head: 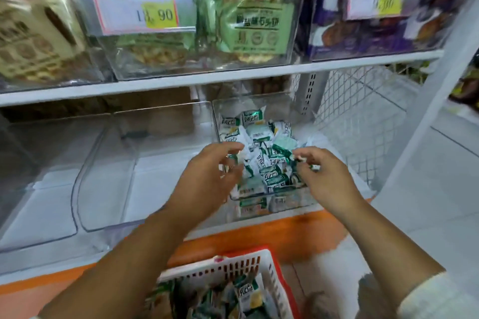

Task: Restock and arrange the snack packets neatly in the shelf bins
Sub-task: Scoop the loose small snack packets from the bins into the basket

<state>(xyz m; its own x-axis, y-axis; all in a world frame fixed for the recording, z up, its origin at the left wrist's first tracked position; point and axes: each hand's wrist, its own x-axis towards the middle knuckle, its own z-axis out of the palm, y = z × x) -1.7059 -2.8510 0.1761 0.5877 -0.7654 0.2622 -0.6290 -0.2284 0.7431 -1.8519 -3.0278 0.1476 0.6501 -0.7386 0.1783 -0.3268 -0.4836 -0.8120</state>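
Several green-and-white snack packets [261, 137] lie heaped in a clear plastic bin [290, 208] on the lower shelf. My left hand [207, 179] hovers over the bin's left side with fingers spread and nothing in them. Over the bin's right side, my right hand [326, 176] pinches the edge of a green-and-white packet [298, 158] between thumb and fingers. Below, a white basket with a red rim [274, 277] holds more of the same packets [248, 295].
Two clear bins [108, 179] stand to the left on the same shelf. A white wire mesh panel [357, 122] closes the right side. The upper shelf [181, 80] carries clear bins of green and purple snack bags with price tags [137, 8]. An orange strip [259, 235] edges the shelf front.
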